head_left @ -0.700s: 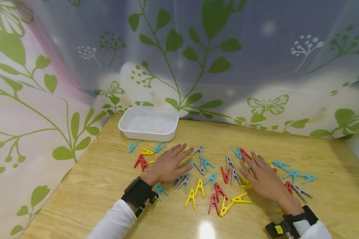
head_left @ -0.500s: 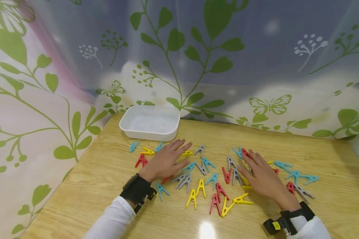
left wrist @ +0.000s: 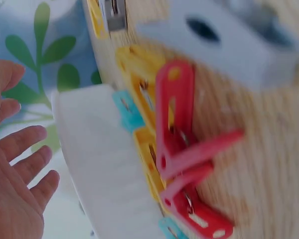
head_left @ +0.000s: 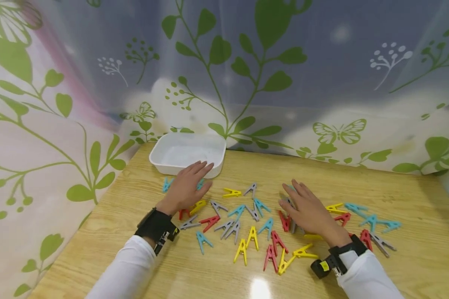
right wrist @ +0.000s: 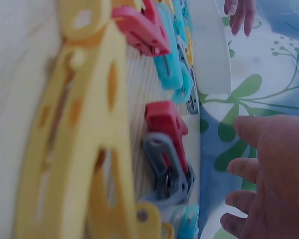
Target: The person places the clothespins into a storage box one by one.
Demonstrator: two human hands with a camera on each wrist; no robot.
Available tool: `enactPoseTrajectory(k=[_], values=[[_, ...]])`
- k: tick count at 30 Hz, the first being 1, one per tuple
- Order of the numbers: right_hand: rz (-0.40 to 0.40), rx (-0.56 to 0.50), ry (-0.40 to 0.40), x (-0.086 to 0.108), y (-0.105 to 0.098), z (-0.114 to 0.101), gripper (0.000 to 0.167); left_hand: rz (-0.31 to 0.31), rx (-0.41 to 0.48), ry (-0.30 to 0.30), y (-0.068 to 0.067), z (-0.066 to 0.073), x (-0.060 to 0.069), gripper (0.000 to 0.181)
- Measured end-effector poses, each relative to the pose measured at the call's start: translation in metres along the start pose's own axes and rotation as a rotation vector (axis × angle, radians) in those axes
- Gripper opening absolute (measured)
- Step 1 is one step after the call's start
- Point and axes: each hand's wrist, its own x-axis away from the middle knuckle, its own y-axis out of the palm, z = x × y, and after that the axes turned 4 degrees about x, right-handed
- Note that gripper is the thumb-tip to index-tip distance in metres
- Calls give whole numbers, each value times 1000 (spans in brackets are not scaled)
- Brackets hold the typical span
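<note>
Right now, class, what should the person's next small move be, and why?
Probably bring the left grip to the blue clothespin showing just left of it in the head view: that grip is open, holding nothing, and this clothespin lies on the table near the white tray.

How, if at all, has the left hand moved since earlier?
Yes: in the head view, the left hand moved leftward and forward, now overlapping the white basin.
</note>
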Motion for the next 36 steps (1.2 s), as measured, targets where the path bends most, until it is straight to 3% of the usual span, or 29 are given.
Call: enactPoseTrajectory(k=[7,12,16,27,36], values=[[-16,8,-11,-9,5,-9,63,32,-34,-90,-6,-23,1,54],[-11,9,-40,-11,8,-14,60,-32,-67,-196,-9,-40,4,59],[-4,-4,-42,-9,10,-14,59,-79,-87,-212,-9,-45,5,60],[4,-14,-32,-2,13,-7,59,-110,-70,-200,-3,-41,1,61],[-4,-10,6,1,12,-1,59,-130,-75,-151,8,-19,-7,63]])
